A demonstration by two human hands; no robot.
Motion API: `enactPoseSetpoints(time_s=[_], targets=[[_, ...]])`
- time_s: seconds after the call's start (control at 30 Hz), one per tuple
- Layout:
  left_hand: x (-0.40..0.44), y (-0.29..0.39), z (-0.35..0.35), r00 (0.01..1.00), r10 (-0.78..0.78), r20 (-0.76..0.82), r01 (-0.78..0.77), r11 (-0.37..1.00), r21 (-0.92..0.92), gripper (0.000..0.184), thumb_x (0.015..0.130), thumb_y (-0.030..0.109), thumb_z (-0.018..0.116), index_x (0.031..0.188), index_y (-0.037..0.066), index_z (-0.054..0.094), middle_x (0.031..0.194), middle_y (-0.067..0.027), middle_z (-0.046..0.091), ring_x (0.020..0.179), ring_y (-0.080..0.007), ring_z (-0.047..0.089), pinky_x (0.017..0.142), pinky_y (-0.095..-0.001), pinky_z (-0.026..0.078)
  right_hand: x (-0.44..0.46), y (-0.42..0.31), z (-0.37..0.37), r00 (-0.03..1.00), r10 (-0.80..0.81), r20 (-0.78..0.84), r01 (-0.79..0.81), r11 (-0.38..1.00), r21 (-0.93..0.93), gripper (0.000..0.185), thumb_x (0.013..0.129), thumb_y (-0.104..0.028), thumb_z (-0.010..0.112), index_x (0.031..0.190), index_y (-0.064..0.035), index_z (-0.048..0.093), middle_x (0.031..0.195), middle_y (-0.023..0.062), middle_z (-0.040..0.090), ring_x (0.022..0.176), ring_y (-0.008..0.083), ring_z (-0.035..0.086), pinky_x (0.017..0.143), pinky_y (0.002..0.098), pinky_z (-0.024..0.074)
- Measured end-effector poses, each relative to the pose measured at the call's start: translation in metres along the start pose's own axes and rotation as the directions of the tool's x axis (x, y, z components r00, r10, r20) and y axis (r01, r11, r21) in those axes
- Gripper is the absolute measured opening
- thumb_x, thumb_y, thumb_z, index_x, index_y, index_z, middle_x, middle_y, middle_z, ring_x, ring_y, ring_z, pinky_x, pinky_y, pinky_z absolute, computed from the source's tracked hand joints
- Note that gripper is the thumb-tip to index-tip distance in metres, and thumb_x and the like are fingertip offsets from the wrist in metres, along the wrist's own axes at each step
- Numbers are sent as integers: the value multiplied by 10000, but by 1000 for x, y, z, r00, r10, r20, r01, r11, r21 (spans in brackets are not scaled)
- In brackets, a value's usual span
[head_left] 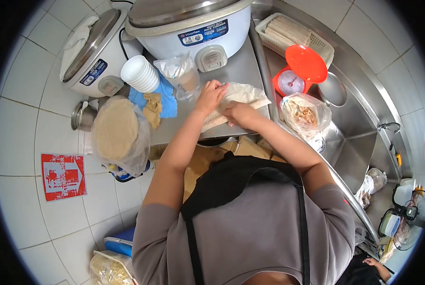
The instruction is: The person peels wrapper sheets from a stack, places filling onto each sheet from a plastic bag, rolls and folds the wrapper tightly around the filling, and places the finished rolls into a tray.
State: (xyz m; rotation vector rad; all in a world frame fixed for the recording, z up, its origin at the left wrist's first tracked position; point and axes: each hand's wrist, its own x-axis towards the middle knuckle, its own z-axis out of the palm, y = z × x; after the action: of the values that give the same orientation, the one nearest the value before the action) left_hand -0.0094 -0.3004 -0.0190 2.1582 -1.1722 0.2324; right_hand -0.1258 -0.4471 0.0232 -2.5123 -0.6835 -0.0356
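A thin, pale flatbread wrap [250, 95] lies partly folded on the steel counter in front of me. My left hand [211, 98] grips its left side with bent fingers. My right hand [242, 115] is closed on the near edge, its fingertips partly tucked under the fold. Any filling inside is hidden. Right of the wrap, an open plastic bag of chopped filling [305, 114] rests by the sink edge. A stack of round flatbreads [115, 128] sits in a plastic bag at the counter's left end.
Two large rice cookers [174, 21] stand behind. Stacked white cups [140, 74], a blue cloth [167, 97] and a clear plastic bag [184, 78] lie left. Beyond the filling are a red scale [290, 81], a metal bowl [333, 90] and a basket of rolled wraps [324, 50].
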Motion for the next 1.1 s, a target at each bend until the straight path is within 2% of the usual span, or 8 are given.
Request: enactPoseSetpoints(time_s=[0.2, 0.3, 0.53, 0.6, 0.67, 0.7, 0.9, 1.1], targets=[[2, -6, 2, 1000, 6, 16, -6, 1000, -2, 283, 882, 238, 522, 1117, 131, 635, 937, -83, 522, 893, -253, 486, 827, -353, 419, 6, -1, 11, 995, 28, 95, -23, 998, -58, 152, 637, -88, 665, 741, -16, 579, 830, 114, 579, 896, 306, 554, 760, 392, 465], [4, -7, 4, 997, -42, 65, 42, 999, 14, 292, 885, 212, 509, 1137, 131, 631, 963, -90, 503, 900, -253, 476, 837, -348, 410, 15, -12, 27, 976, -175, -129, 172, 984, -37, 145, 636, -93, 664, 721, -12, 578, 864, 96, 576, 920, 303, 544, 773, 385, 464], [5, -1, -2, 994, -35, 104, 32, 999, 33, 320, 894, 247, 497, 1175, 138, 604, 954, -89, 511, 909, -261, 474, 844, -352, 404, 10, -17, 36, 950, -227, -215, 236, 972, 15, 93, 668, -68, 604, 749, -26, 583, 886, 89, 580, 895, 248, 568, 759, 365, 468], [12, 8, -12, 980, -108, 165, 103, 994, 42, 311, 889, 229, 512, 1168, 132, 606, 954, -96, 529, 912, -266, 486, 840, -355, 409, -1, -5, 22, 976, -55, -211, 67, 997, 49, 114, 663, -96, 617, 750, -28, 592, 854, 97, 587, 861, 265, 575, 747, 383, 469], [14, 33, -31, 998, -64, 6, 64, 998, -3, 278, 863, 214, 544, 1110, 121, 630, 910, -92, 553, 888, -274, 514, 807, -365, 429, -17, 6, -7, 993, 92, -69, -96, 993, -70, 152, 660, -131, 638, 769, -28, 611, 809, 99, 598, 829, 295, 582, 733, 406, 474], [9, 44, -36, 997, -44, -70, 43, 999, -23, 261, 850, 207, 561, 1081, 116, 642, 888, -90, 566, 875, -278, 527, 790, -370, 438, -24, 13, -7, 991, 80, -105, -86, 995, -55, 149, 659, -132, 637, 763, -29, 610, 795, 96, 596, 817, 297, 580, 732, 404, 474], [-50, 90, -19, 974, -168, 153, 175, 984, -32, 258, 752, 177, 675, 994, 90, 654, 852, -121, 587, 774, -316, 567, 707, -386, 469, -22, 19, -9, 998, 13, -57, -15, 999, -39, 177, 618, -121, 672, 780, -59, 639, 793, 82, 592, 831, 295, 569, 760, 389, 467], [-56, 93, -17, 972, -166, 165, 179, 981, -69, 258, 704, 167, 699, 940, 72, 657, 861, -126, 592, 835, -327, 566, 725, -393, 464, -21, 19, -7, 999, -9, -41, 9, 1000, 1, 256, 596, -123, 703, 834, -47, 647, 825, 92, 583, 883, 313, 544, 806, 392, 453]])
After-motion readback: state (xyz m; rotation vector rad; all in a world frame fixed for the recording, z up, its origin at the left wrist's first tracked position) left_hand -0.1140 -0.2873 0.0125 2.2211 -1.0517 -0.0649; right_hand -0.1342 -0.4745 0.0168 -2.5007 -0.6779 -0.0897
